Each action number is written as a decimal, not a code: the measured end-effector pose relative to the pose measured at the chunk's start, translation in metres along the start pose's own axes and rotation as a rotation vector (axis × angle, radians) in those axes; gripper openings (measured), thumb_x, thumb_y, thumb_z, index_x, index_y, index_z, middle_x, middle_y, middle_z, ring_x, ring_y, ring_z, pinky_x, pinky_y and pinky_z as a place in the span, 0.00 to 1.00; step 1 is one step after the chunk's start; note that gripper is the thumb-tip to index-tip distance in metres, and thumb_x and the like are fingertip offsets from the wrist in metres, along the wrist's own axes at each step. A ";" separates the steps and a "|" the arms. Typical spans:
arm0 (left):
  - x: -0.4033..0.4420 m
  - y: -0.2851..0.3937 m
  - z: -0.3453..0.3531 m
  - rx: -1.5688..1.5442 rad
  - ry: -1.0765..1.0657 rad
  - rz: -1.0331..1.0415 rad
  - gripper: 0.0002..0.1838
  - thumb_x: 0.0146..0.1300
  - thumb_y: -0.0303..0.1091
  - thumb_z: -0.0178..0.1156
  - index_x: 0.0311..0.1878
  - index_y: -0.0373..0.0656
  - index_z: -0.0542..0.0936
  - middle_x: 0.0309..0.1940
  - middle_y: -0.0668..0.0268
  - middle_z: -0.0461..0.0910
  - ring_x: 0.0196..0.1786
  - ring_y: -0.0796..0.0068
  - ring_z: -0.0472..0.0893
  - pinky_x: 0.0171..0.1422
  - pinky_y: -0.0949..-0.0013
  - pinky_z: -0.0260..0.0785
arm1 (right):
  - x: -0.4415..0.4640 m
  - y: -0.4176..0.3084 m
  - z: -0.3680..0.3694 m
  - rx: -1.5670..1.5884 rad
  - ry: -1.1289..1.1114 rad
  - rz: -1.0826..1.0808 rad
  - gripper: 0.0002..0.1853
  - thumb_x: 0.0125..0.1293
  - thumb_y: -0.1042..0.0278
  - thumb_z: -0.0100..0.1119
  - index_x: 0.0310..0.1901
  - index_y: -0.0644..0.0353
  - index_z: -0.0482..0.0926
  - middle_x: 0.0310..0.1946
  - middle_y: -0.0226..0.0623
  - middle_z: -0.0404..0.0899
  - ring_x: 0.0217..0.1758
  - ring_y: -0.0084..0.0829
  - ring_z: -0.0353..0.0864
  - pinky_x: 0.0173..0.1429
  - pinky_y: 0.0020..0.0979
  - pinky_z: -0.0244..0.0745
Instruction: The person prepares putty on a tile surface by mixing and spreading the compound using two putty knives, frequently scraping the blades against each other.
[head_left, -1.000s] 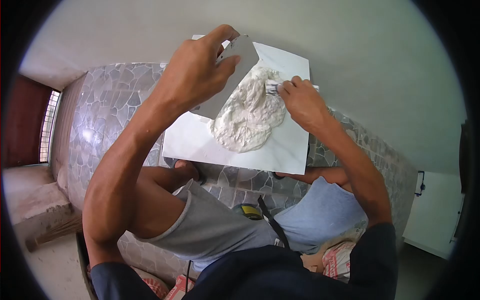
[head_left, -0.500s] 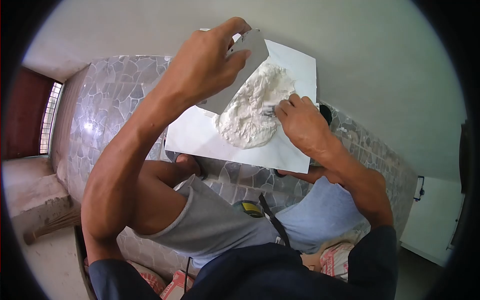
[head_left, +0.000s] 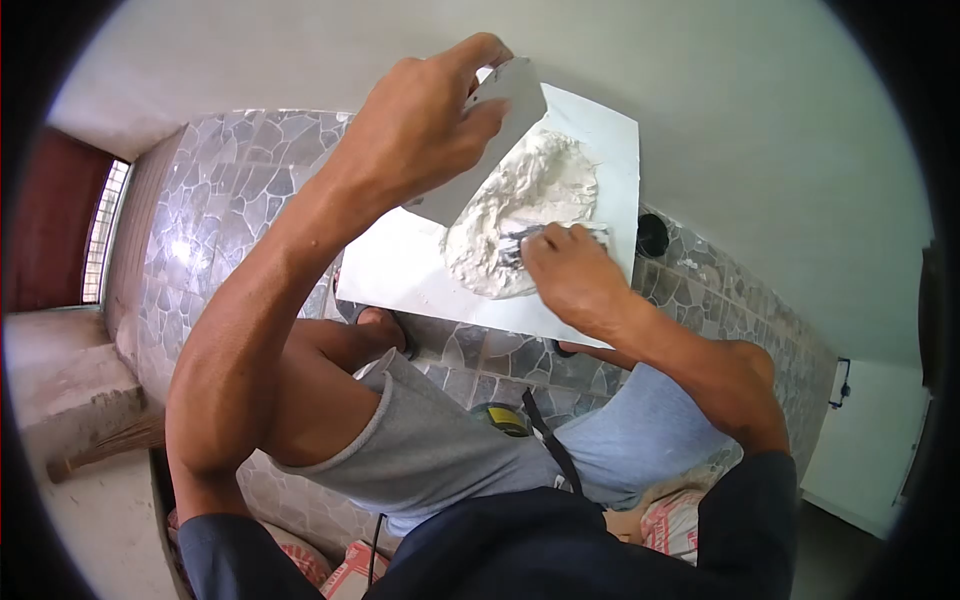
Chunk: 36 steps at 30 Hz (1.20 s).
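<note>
A white board [head_left: 400, 260] carries a thick, lumpy spread of white putty [head_left: 545, 165]. My left hand [head_left: 430, 125], thumb on one side and fingers on the other, grips a flat grey plate [head_left: 518, 105] tilted over the left side of the putty. Its lower edge is at or just above the putty; I cannot tell if they touch. My right hand [head_left: 580, 275] is closed on a flat scraper blade [head_left: 512, 243] smeared with putty, pressed at the lower right part of the mass. My fingers cover the blade's middle.
Grey stone-patterned floor [head_left: 230, 190] surrounds the board, with a pale wall [head_left: 720, 110] beyond. A round black object [head_left: 652, 235] is right of the board. Between my legs lies a yellow-and-black tape measure [head_left: 505, 418]. Printed sacks [head_left: 670, 525] are beside me, a broom [head_left: 110, 450] at left.
My right hand has moved down and slightly left with the scraper, and more of the blade shows. The left hand and grey plate have barely shifted. The round black object is more exposed.
</note>
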<state>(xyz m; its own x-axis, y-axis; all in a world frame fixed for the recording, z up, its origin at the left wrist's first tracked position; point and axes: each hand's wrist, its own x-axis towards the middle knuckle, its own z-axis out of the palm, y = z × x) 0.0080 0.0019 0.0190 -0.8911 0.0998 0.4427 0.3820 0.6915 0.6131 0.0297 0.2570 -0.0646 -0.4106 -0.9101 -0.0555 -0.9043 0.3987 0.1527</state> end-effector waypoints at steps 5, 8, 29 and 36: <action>-0.004 -0.002 0.001 -0.015 -0.019 -0.017 0.21 0.67 0.35 0.66 0.61 0.40 0.78 0.30 0.52 0.84 0.28 0.67 0.79 0.36 0.61 0.72 | -0.004 -0.008 -0.015 -0.098 0.105 -0.054 0.15 0.59 0.69 0.57 0.45 0.69 0.83 0.43 0.43 0.81 0.51 0.40 0.77 0.53 0.40 0.70; -0.003 -0.003 0.000 0.002 -0.011 -0.001 0.21 0.68 0.35 0.66 0.61 0.40 0.78 0.30 0.52 0.84 0.28 0.67 0.79 0.36 0.62 0.72 | -0.012 -0.014 -0.005 0.077 0.019 -0.051 0.18 0.59 0.69 0.57 0.49 0.70 0.82 0.45 0.43 0.81 0.52 0.39 0.77 0.55 0.39 0.70; -0.002 0.001 0.004 -0.030 0.005 0.003 0.21 0.68 0.35 0.66 0.62 0.40 0.77 0.30 0.51 0.85 0.28 0.67 0.81 0.37 0.62 0.73 | -0.010 0.022 -0.031 -0.017 0.078 0.054 0.10 0.57 0.71 0.59 0.40 0.63 0.82 0.40 0.38 0.80 0.48 0.38 0.77 0.49 0.38 0.73; -0.003 -0.001 -0.003 -0.037 -0.004 -0.041 0.21 0.68 0.35 0.66 0.62 0.40 0.77 0.32 0.50 0.86 0.29 0.65 0.82 0.38 0.60 0.74 | 0.000 0.011 -0.028 0.026 -0.037 -0.051 0.10 0.59 0.70 0.59 0.39 0.66 0.83 0.39 0.42 0.81 0.49 0.39 0.79 0.52 0.39 0.73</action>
<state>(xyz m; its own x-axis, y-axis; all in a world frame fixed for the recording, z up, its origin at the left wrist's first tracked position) 0.0113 -0.0012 0.0195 -0.9072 0.0751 0.4140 0.3539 0.6684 0.6542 0.0230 0.2578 -0.0355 -0.3671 -0.9249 -0.0992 -0.9269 0.3547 0.1227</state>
